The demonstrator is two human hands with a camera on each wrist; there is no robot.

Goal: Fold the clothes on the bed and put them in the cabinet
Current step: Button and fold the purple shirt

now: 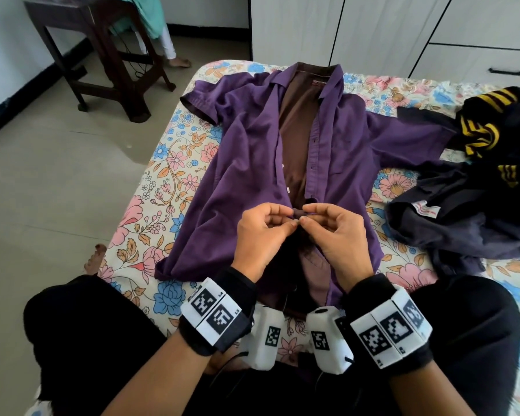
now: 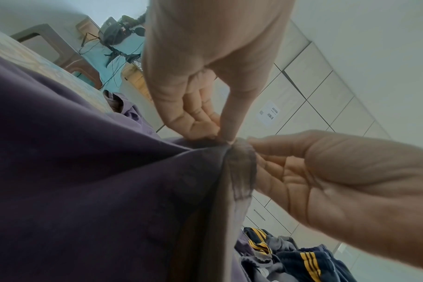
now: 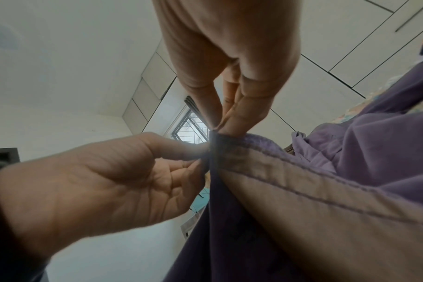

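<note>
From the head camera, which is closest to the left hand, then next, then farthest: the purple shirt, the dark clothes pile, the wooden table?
1. purple shirt: pinched by the left hand itself.
2. dark clothes pile: on the bed, off to the right.
3. wooden table: on the floor, far upper left.

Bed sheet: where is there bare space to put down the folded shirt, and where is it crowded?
Bare floral bed sheet shows in a strip between the purple shirt and the bed's left edge, widest near the person's knee. Smaller patches lie by the collar near the cabinet. The right side is crowded by the dark clothes pile. Both the left hand and right hand pinch the shirt.
</note>
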